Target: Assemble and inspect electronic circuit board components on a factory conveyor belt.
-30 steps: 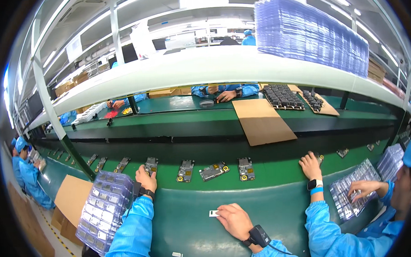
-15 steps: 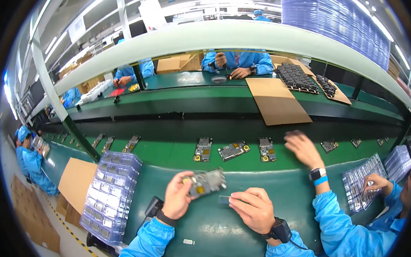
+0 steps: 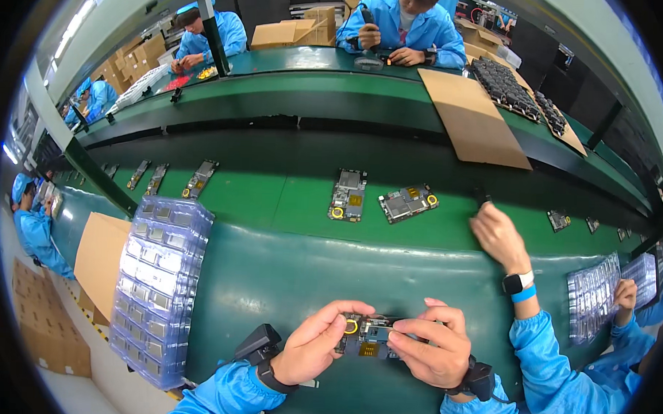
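My left hand [image 3: 316,345] is closed on the left end of a circuit board [image 3: 369,349], held low over the green bench. The board carries a yellow ring and a gold patch. From the other side, my right hand [image 3: 436,347] pinches a small thin rectangular piece [image 3: 380,331] against the board's face. The fingers cover much of the board's right end, so whether that hand also grips the board is hard to see. A small pale piece [image 3: 311,384] lies on the bench, partly hidden by my left wrist.
Several circuit boards [image 3: 348,195] lie on the green conveyor [image 3: 287,220] ahead. Stacked clear plastic trays [image 3: 160,292] stand at left. From the right, a co-worker's hand [image 3: 502,238] reaches over the conveyor; more trays [image 3: 591,296] sit by that person. Cardboard [image 3: 473,124] overhangs the far ledge.
My hands have come together, bringing the rectangular piece onto the board. The view has tilted down. A conveyor board near the co-worker's reaching hand is gone from its place.
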Motion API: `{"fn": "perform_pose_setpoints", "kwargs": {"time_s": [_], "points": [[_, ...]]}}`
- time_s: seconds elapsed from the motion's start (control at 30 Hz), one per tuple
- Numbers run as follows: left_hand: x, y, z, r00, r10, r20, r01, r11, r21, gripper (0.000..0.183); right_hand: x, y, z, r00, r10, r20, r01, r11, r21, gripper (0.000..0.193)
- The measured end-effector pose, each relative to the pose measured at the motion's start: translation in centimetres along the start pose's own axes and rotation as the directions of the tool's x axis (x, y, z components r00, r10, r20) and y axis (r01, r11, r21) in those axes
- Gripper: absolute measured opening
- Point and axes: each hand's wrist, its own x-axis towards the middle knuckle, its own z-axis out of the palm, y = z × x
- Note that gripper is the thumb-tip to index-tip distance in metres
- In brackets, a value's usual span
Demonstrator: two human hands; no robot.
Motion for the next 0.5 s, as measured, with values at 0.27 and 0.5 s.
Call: {"fn": "perform_pose_setpoints", "kwargs": {"time_s": [0.27, 0.5], "points": [[0.0, 0.4, -2.0, 0.996, -0.067, 0.059, 0.06, 0.993, 0.105, 0.043, -0.1, 0.2, 1.3, 0.997, 0.008, 0.076, -0.01, 1.0, 0.029, 0.035], [-0.8, 1.2, -3.2, 0.988, -0.144, 0.053, 0.14, 0.988, 0.068, 0.04, -0.2, -0.2, 2.7, 0.995, 0.069, 0.072, -0.072, 0.997, 0.032, 0.035]]}}
